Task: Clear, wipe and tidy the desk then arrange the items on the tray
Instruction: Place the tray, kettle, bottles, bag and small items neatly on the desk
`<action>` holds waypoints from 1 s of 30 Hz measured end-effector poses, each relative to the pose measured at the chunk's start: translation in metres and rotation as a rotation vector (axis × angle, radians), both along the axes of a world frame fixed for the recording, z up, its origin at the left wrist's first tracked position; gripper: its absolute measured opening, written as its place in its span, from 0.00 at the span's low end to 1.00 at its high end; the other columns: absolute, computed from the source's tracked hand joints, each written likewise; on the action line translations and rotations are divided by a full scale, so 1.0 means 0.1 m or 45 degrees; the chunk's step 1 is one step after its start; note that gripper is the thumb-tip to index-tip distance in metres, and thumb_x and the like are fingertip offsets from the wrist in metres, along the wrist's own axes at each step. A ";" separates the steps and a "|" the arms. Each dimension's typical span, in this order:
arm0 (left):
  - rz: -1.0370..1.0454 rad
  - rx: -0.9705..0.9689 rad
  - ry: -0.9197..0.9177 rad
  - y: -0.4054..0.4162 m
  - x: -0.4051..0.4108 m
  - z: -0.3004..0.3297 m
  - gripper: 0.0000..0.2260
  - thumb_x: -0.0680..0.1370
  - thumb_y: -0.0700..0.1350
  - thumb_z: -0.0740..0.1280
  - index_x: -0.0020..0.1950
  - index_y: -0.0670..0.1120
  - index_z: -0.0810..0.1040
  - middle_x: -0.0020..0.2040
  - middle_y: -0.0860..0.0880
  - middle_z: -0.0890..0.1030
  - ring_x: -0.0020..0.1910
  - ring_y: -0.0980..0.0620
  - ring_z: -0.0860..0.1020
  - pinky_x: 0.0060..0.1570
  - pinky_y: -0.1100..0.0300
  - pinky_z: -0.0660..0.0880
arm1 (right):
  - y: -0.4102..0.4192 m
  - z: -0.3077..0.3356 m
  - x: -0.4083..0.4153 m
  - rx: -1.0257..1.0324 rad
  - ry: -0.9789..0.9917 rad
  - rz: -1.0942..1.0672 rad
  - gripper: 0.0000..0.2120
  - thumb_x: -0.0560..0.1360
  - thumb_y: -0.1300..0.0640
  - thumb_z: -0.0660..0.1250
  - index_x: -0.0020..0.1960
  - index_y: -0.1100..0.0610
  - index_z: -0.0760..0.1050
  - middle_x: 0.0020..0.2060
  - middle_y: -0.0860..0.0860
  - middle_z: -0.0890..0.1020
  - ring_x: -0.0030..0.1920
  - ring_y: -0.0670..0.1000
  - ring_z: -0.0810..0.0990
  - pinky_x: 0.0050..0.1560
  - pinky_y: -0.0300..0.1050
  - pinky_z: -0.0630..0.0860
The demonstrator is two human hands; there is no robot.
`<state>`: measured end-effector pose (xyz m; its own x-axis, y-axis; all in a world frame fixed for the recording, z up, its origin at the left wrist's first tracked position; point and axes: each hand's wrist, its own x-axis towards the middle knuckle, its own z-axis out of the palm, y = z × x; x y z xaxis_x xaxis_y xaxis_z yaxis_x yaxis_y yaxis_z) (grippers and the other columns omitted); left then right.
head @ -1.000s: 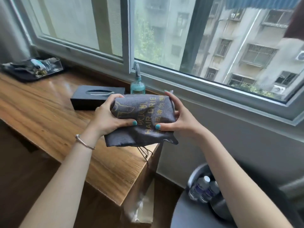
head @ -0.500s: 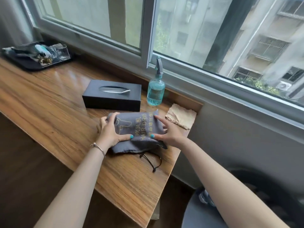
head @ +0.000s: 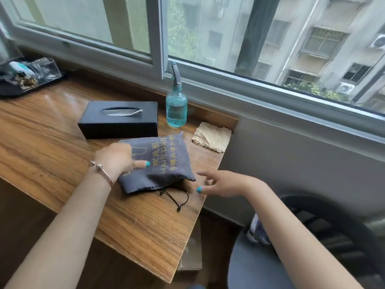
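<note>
hair dryer bag [head: 161,163]: grey drawstring pouch, flat on the wooden desk [head: 52,142] just in front of the black tissue box [head: 118,119]
left hand [head: 116,160]: rests on the bag's left end, thumb laid straight along the cloth — not clenched
right hand [head: 225,183]: just beside the bag's right corner, fingers loose, grasping nothing
drawstring [head: 177,198]: trails toward the desk edge — likely best tucked in
tray [head: 12,90]: far left, well apart
cloth [head: 211,136]: beside the spray bottle [head: 176,109], at hand for wiping

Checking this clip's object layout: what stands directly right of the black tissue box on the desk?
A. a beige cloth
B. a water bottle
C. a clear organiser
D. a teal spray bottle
D: the teal spray bottle stands just off the right end of the tissue box; the beige cloth lies farther right, by the desk's corner.
</note>
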<state>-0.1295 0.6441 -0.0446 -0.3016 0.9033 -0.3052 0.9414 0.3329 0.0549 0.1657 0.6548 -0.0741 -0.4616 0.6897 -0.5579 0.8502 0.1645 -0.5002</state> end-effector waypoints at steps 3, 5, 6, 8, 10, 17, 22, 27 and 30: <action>-0.396 0.072 -0.164 -0.08 0.54 0.25 0.32 0.71 0.67 0.67 0.69 0.52 0.70 0.65 0.48 0.76 0.61 0.47 0.75 0.62 0.51 0.72 | -0.26 0.09 0.54 -0.069 -0.144 -0.070 0.33 0.76 0.33 0.60 0.77 0.42 0.58 0.71 0.46 0.71 0.70 0.49 0.69 0.70 0.46 0.64; -0.630 -0.208 -0.385 -0.18 1.04 0.28 0.36 0.71 0.67 0.66 0.76 0.57 0.60 0.72 0.51 0.69 0.68 0.51 0.70 0.67 0.55 0.67 | -0.42 0.10 0.87 -0.099 -0.133 -0.155 0.33 0.76 0.33 0.60 0.77 0.43 0.59 0.70 0.46 0.71 0.67 0.47 0.73 0.69 0.44 0.65; -0.697 -0.372 -0.479 -0.22 1.30 0.24 0.36 0.72 0.68 0.65 0.76 0.58 0.59 0.72 0.53 0.69 0.68 0.52 0.69 0.67 0.56 0.66 | -0.49 0.09 1.04 -0.121 -0.100 -0.214 0.32 0.76 0.33 0.61 0.76 0.42 0.60 0.68 0.45 0.73 0.63 0.46 0.76 0.66 0.42 0.67; -0.803 -0.560 -0.598 -0.30 1.80 0.05 0.34 0.73 0.67 0.64 0.76 0.58 0.60 0.70 0.54 0.70 0.66 0.55 0.71 0.65 0.59 0.68 | -0.64 0.03 1.39 -0.128 -0.064 -0.324 0.30 0.76 0.35 0.62 0.75 0.42 0.62 0.65 0.44 0.76 0.59 0.44 0.77 0.62 0.40 0.68; -0.848 -0.581 -0.671 -0.39 2.26 -0.21 0.31 0.75 0.64 0.64 0.75 0.55 0.62 0.69 0.53 0.72 0.64 0.56 0.72 0.61 0.65 0.68 | -0.78 -0.07 1.79 -0.118 -0.042 -0.428 0.29 0.76 0.37 0.63 0.75 0.43 0.64 0.64 0.45 0.77 0.62 0.45 0.76 0.61 0.39 0.67; -0.826 -0.561 -0.869 -0.63 3.82 -1.26 0.31 0.76 0.60 0.66 0.76 0.51 0.62 0.72 0.50 0.67 0.68 0.54 0.69 0.65 0.63 0.65 | -1.14 -0.69 3.37 -0.271 -0.068 -0.658 0.29 0.77 0.39 0.63 0.75 0.49 0.65 0.60 0.45 0.78 0.51 0.41 0.73 0.54 0.36 0.67; -0.795 -0.664 -0.995 -0.54 4.66 -1.86 0.35 0.77 0.55 0.68 0.79 0.52 0.56 0.77 0.51 0.60 0.74 0.56 0.59 0.67 0.66 0.56 | -1.17 -1.21 4.18 -0.467 -0.173 -0.649 0.36 0.75 0.38 0.66 0.77 0.51 0.61 0.70 0.52 0.72 0.61 0.46 0.73 0.59 0.37 0.66; -0.708 -0.409 -0.853 -0.29 5.01 -2.51 0.37 0.75 0.54 0.71 0.78 0.55 0.53 0.78 0.49 0.56 0.77 0.48 0.52 0.72 0.55 0.54 | -1.01 -1.77 4.54 -0.618 -0.097 -0.639 0.47 0.68 0.39 0.74 0.79 0.44 0.53 0.75 0.51 0.64 0.73 0.50 0.66 0.63 0.39 0.64; -0.635 -0.197 -0.725 -0.19 4.98 -2.83 0.39 0.73 0.55 0.72 0.78 0.57 0.54 0.78 0.47 0.56 0.77 0.45 0.52 0.73 0.52 0.53 | -0.91 -2.17 4.61 -0.491 0.042 -0.774 0.49 0.67 0.42 0.77 0.79 0.42 0.51 0.76 0.49 0.61 0.75 0.50 0.62 0.69 0.43 0.63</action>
<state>0.3689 0.6255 -0.3280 0.3714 0.8253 -0.4253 0.8225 -0.0799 0.5632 0.6270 0.5641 -0.2911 -0.0790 0.5868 -0.8058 0.7187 -0.5267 -0.4540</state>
